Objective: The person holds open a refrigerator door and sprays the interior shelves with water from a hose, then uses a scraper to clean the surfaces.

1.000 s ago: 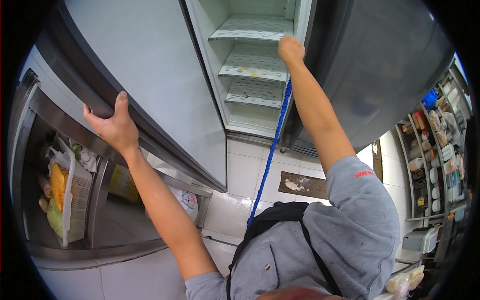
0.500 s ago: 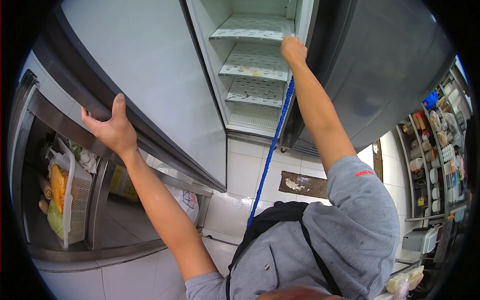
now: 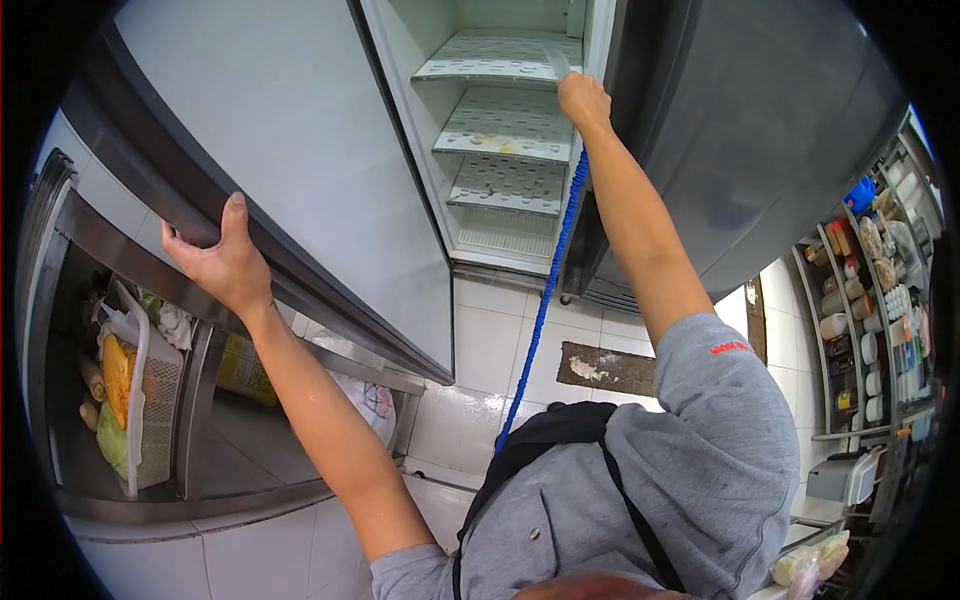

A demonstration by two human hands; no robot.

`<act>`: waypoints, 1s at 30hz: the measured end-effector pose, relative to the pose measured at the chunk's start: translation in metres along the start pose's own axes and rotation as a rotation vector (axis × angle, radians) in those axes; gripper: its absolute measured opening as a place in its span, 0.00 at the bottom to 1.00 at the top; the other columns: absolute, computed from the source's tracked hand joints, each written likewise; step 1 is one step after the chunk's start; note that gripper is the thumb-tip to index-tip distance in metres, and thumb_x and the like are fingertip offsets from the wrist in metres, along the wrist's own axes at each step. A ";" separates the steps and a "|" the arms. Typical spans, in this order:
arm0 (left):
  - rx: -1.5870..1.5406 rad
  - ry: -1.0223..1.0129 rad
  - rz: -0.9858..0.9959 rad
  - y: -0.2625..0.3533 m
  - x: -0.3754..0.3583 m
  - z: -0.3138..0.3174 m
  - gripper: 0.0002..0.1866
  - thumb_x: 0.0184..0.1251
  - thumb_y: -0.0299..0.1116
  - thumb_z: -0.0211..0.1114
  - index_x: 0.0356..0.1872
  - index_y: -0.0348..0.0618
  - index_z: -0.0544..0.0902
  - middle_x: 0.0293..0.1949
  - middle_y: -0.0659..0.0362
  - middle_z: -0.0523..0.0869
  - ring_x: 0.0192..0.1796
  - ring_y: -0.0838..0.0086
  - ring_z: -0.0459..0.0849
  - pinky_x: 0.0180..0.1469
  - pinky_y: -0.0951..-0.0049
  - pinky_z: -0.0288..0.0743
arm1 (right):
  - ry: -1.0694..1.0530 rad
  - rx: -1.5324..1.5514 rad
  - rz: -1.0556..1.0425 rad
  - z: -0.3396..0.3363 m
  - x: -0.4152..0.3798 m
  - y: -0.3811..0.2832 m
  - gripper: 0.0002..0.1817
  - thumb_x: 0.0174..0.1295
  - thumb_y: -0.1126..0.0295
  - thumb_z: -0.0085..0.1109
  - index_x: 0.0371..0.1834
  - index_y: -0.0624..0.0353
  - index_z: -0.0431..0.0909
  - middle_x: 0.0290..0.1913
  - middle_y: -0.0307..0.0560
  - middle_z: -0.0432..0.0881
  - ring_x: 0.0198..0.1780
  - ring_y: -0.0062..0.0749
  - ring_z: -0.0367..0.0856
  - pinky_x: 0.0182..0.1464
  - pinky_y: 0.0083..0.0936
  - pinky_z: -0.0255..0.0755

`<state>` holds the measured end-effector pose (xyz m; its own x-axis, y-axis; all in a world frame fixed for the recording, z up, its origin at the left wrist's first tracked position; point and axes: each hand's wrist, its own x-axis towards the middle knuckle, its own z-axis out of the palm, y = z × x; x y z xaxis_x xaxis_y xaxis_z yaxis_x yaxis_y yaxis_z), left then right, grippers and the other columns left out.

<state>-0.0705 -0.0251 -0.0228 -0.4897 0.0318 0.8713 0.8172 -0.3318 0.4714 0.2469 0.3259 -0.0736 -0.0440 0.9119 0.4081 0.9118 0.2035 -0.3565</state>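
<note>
My left hand (image 3: 232, 265) grips the outer edge of an open refrigerator door (image 3: 290, 150), thumb on one side and fingers on the other. At the right side of the refrigerator opening, my right hand (image 3: 585, 100) is closed round the upper end of a blue coiled hose (image 3: 545, 300). A pale, blurred streak, perhaps water, extends from that hand over the top shelf (image 3: 480, 55). Perforated white shelves below include one with yellowish stains (image 3: 500, 140). The hose hangs down toward my black apron (image 3: 540, 430).
A second dark door (image 3: 760, 150) stands on the right. Low on the left, a steel rack (image 3: 205, 400) holds a white basket (image 3: 162, 400) of produce. Packed shelves (image 3: 840, 330) line the far right. A dark strip (image 3: 610, 370) crosses the tiled floor (image 3: 450, 430).
My right hand has shifted very slightly left, and the pale streak now points up-left over the top shelf. My left hand keeps its hold on the door, which is almost unmoved.
</note>
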 end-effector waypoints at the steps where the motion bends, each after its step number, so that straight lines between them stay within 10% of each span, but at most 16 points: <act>1: 0.034 -0.001 0.003 0.001 0.000 0.000 0.36 0.63 0.29 0.77 0.67 0.25 0.68 0.56 0.50 0.81 0.54 0.70 0.81 0.61 0.70 0.76 | -0.006 0.002 -0.005 0.000 0.001 0.001 0.16 0.70 0.70 0.51 0.52 0.63 0.87 0.56 0.61 0.87 0.59 0.57 0.86 0.60 0.48 0.80; 8: 0.043 0.005 0.007 0.006 -0.004 0.004 0.36 0.63 0.30 0.77 0.67 0.26 0.68 0.56 0.51 0.81 0.54 0.70 0.82 0.61 0.70 0.76 | -0.052 0.066 -0.010 0.002 0.008 0.011 0.22 0.73 0.53 0.58 0.52 0.62 0.86 0.56 0.64 0.86 0.61 0.61 0.83 0.62 0.52 0.77; 17: 0.018 0.010 -0.006 0.014 -0.007 0.009 0.36 0.63 0.30 0.77 0.67 0.26 0.68 0.56 0.51 0.81 0.53 0.70 0.82 0.60 0.70 0.76 | -0.122 0.066 -0.088 -0.009 0.012 0.010 0.27 0.71 0.50 0.62 0.50 0.69 0.85 0.46 0.61 0.89 0.38 0.51 0.90 0.39 0.44 0.84; 19: 0.022 0.010 -0.002 0.015 -0.008 0.010 0.36 0.63 0.30 0.77 0.66 0.26 0.68 0.56 0.51 0.81 0.53 0.70 0.82 0.60 0.70 0.76 | -0.223 0.104 -0.035 -0.014 0.013 0.007 0.23 0.70 0.52 0.63 0.55 0.61 0.86 0.58 0.61 0.86 0.61 0.58 0.84 0.61 0.49 0.78; 23: 0.060 0.019 -0.002 0.015 -0.009 0.011 0.35 0.62 0.30 0.77 0.66 0.26 0.69 0.55 0.51 0.82 0.53 0.70 0.82 0.60 0.70 0.76 | -0.249 0.115 -0.066 -0.012 0.016 0.006 0.23 0.70 0.52 0.64 0.54 0.62 0.86 0.57 0.62 0.86 0.60 0.58 0.84 0.61 0.49 0.78; 25: 0.051 0.018 0.001 0.015 -0.009 0.012 0.35 0.62 0.30 0.77 0.66 0.26 0.69 0.55 0.51 0.82 0.53 0.70 0.82 0.60 0.70 0.76 | -0.095 0.111 -0.239 -0.003 0.022 0.008 0.28 0.70 0.48 0.63 0.42 0.71 0.85 0.37 0.62 0.88 0.30 0.50 0.87 0.37 0.44 0.81; 30: 0.007 0.018 -0.009 0.022 -0.011 0.015 0.35 0.62 0.30 0.77 0.66 0.26 0.69 0.54 0.51 0.82 0.52 0.70 0.82 0.60 0.70 0.76 | -0.160 0.129 -0.242 -0.001 0.024 -0.002 0.29 0.70 0.48 0.64 0.43 0.71 0.86 0.34 0.62 0.87 0.30 0.50 0.87 0.35 0.44 0.81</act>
<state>-0.0429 -0.0186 -0.0200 -0.5020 0.0178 0.8647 0.8149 -0.3253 0.4797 0.2444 0.3473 -0.0626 -0.3267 0.8736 0.3607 0.8079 0.4562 -0.3731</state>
